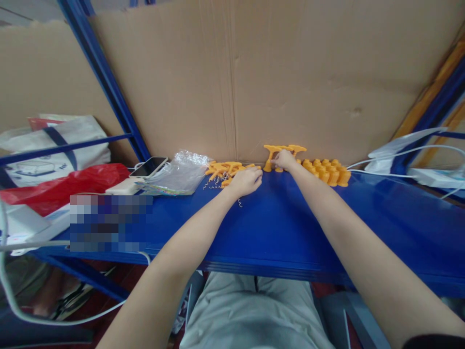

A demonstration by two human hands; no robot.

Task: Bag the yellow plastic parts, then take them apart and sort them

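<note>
My right hand [285, 159] is at the back of the blue table, its fingers closed on the stem of a yellow plastic T-topped corkscrew [269, 157] that stands upright. Another T-topped piece [296, 148] stands beside it, partly behind my hand. My left hand [247, 181], fingers curled together, is over the right end of a pile of loose yellow plastic handles [221, 168]. Whatever may be in these fingers is hidden. Small metal spirals [217, 182] lie in front of the pile, and a single spiral [240, 203] lies nearer, below my left wrist.
Several yellow flared bases [325, 172] stand in rows to the right. Clear plastic bags [178, 177], a phone [148, 167] and a red bag [72, 186] lie left. White cables [385, 173] run at the right. Cardboard [290, 72] walls the back, beside blue posts [105, 82].
</note>
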